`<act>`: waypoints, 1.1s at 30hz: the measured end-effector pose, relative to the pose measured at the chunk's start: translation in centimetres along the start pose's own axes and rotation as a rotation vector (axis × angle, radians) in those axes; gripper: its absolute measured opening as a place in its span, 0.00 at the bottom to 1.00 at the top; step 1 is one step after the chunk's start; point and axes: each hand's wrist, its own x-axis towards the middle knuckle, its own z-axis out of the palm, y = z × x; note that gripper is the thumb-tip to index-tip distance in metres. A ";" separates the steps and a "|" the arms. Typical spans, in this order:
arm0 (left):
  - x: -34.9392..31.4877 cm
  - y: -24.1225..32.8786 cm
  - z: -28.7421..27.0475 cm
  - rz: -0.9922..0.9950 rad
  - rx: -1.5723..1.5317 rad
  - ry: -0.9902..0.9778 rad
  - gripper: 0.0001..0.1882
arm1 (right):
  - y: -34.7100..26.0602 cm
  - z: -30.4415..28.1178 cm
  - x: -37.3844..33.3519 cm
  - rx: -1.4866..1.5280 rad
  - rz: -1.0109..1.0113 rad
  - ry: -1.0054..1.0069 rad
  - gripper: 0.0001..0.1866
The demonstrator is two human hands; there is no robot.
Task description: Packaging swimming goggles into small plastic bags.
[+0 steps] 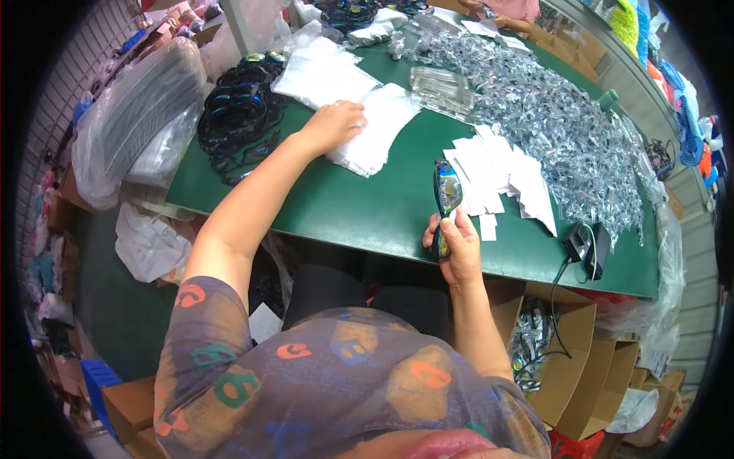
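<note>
My right hand (460,246) is closed around a pair of black swim goggles (448,187) with shiny mirrored lenses, held upright over the table's front edge. One lens sticks up above my thumb; part of the other is behind my fingers. Farther left, my left hand (336,126) rests on a stack of thin white plastic bags (376,141), its fingers laid over them. More white bags (325,73) lie just beyond that hand. Left of it sits a heap of black goggles (241,107). White paper slips (489,170) are spread to the right of the held goggles.
A large pile of small clear-wrapped pieces (543,107) covers the right of the green table (344,218). Clear plastic cases (442,90) lie behind the slips. A black power strip (596,251) sits at the right edge, above cardboard boxes (569,359). Another person (508,14) works at the far side.
</note>
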 end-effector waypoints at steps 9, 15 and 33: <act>0.7 2.8 -3.3 -0.068 -0.042 -0.045 0.07 | 0.0 0.2 -0.6 -0.004 0.009 -0.007 0.19; -2.0 11.1 -3.8 -0.124 -0.308 -0.259 0.10 | 0.4 -1.5 -0.5 0.156 -0.050 0.021 0.25; -13.7 17.5 -4.7 -0.078 -0.400 -0.081 0.09 | 0.4 -1.6 -0.3 0.319 -0.126 -0.094 0.26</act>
